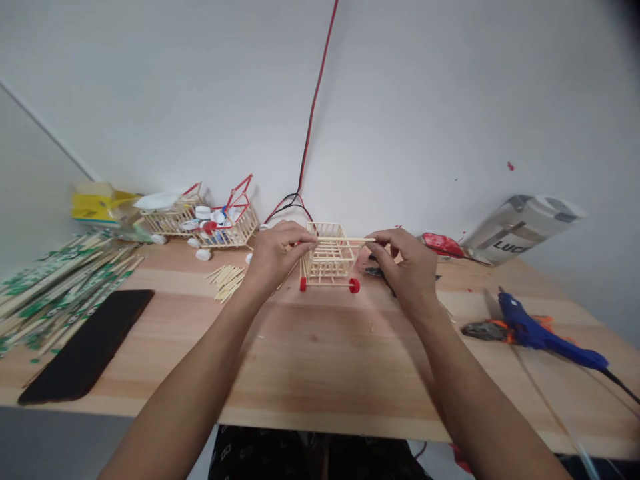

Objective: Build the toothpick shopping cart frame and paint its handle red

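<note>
A thin wooden stick (345,239) runs level between my hands. My left hand (280,257) pinches its left end between thumb and fingers, and my right hand (406,267) pinches the right end. Just behind and below the stick stands a small cart built of wooden sticks (327,269), with red wheels (355,285) at its front corners. Whether the stick touches the cart's top I cannot tell. Beside my left wrist lies a pile of short cut sticks (229,281). Dark tools, partly hidden, lie behind my right hand.
Two finished-looking stick carts (227,230) holding bottle caps stand back left. Packaged chopsticks (65,287) and a black phone-like slab (90,347) lie left. At right are a blue glue gun (550,337), pliers (485,330) and a tilted white container (520,230). A red-black cable (313,113) hangs down the wall.
</note>
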Action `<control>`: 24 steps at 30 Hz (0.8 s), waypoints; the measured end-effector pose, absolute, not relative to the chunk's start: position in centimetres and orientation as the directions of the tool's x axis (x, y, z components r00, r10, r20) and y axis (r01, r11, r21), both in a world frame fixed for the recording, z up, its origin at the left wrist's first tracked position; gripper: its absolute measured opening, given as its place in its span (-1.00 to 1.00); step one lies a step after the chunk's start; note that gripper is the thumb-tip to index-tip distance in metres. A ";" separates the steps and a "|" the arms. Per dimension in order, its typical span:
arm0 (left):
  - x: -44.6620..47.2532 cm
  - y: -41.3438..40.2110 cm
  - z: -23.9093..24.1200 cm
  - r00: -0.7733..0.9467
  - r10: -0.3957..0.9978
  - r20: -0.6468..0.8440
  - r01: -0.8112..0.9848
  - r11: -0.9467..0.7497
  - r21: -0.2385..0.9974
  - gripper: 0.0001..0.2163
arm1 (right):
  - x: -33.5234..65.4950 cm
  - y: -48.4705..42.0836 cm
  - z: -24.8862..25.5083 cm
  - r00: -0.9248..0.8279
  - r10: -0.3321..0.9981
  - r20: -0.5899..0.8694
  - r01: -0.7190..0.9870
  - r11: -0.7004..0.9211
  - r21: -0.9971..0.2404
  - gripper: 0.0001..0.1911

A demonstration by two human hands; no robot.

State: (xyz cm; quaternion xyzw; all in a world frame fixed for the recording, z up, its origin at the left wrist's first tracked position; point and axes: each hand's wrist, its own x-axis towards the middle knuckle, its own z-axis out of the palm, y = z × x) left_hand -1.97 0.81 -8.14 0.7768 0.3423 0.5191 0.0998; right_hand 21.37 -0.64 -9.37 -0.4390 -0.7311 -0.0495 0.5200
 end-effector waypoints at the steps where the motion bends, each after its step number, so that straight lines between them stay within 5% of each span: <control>1: -2.0 0.8 -8.1 0.226 0.636 0.737 0.428 -0.745 0.512 -0.91 | 21.4 -0.7 -9.3 -0.073 0.590 0.804 0.695 0.608 -0.383 -0.92; 24: -2.0 0.6 -8.0 0.216 0.677 0.704 0.442 -0.710 0.548 -0.93 | 21.1 -0.8 -9.3 -0.068 0.582 0.810 0.704 0.604 -0.375 -0.92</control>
